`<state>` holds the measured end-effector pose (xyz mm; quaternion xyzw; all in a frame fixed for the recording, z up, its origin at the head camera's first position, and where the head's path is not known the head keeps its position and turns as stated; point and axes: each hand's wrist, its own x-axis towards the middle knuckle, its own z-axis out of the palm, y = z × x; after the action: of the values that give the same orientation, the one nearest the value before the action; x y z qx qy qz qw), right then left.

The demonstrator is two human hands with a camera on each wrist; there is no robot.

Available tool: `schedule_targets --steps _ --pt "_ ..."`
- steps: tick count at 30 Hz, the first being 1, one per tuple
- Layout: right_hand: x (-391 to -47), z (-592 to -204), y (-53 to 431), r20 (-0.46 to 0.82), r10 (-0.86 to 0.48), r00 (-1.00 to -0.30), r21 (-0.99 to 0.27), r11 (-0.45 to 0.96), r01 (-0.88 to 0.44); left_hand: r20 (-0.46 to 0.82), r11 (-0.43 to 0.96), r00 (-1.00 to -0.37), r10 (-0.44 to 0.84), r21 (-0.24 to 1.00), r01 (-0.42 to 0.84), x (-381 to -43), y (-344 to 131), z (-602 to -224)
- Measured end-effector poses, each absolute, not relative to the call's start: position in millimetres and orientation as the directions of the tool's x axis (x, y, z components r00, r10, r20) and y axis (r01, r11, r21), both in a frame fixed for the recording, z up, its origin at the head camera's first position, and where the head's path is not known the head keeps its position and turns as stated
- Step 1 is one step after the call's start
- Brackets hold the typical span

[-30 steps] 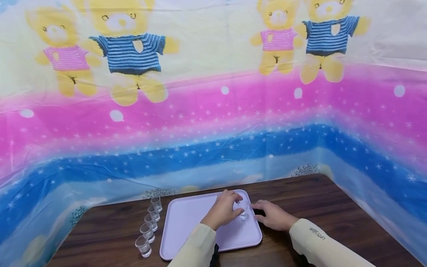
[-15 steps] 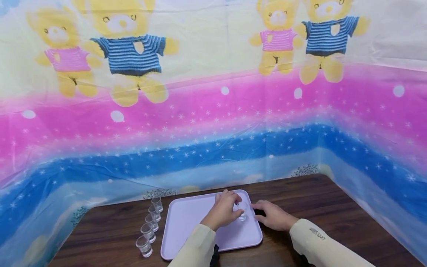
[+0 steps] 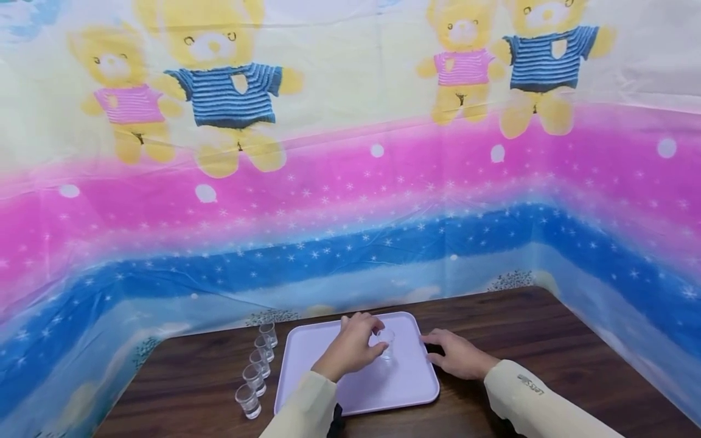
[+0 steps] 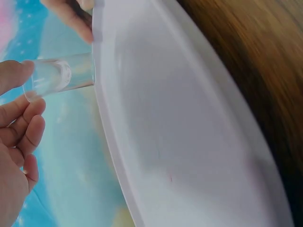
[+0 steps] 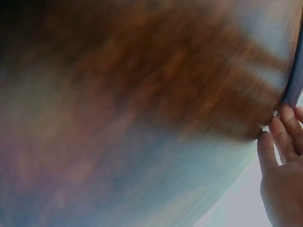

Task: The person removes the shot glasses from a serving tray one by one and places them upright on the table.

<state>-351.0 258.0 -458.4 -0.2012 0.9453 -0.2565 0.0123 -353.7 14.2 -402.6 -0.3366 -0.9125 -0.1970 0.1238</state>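
In the head view my left hand [image 3: 353, 347] is over the lilac tray [image 3: 405, 389]. Its thumb and fingertips pinch a small clear shot glass [image 3: 387, 350] by the upper end. The left wrist view shows that glass [image 4: 66, 73] between thumb [image 4: 16, 75] and fingers, its base close to the tray surface; whether it touches cannot be told. My right hand [image 3: 457, 354] lies at the tray's right edge. In the right wrist view its straight fingers [image 5: 284, 137] reach the tray's rim [image 5: 294, 80].
Left of the tray, several clear shot glasses [image 3: 254, 378] stand upright in a row running front to back. The dark wooden table [image 3: 493, 316] extends to the right of the tray. Behind it hangs a printed cloth [image 3: 328, 201] with bears.
My left hand has moved a little left across the tray with the shot glass. My right hand stays at the tray's edge. The head view has turned slightly.
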Motion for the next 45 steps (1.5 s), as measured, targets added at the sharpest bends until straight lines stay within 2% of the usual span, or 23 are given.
schedule_targets --steps 16,25,40,45 --pt "-350.3 -456.3 259.3 0.054 -0.390 -0.919 -0.511 0.780 -0.360 0.467 0.654 -0.678 0.568 0.244 0.716 -336.6 -39.8 -387.4" --pt "-350.7 -457.6 260.1 0.050 -0.385 -0.922 -0.510 0.784 -0.355 0.564 0.679 -0.658 0.499 0.218 0.701 -318.1 -86.9 -394.9" --pt "-351.7 -458.1 259.5 0.048 -0.366 -0.929 -0.507 0.793 -0.338 0.574 0.729 -0.671 0.470 0.177 0.662 -297.2 -131.7 -396.5" --pt "-350.9 -457.0 256.7 0.054 -0.379 -0.924 -0.509 0.785 -0.352 0.613 0.712 -0.632 0.474 0.156 0.685 -288.2 -150.0 -402.4"
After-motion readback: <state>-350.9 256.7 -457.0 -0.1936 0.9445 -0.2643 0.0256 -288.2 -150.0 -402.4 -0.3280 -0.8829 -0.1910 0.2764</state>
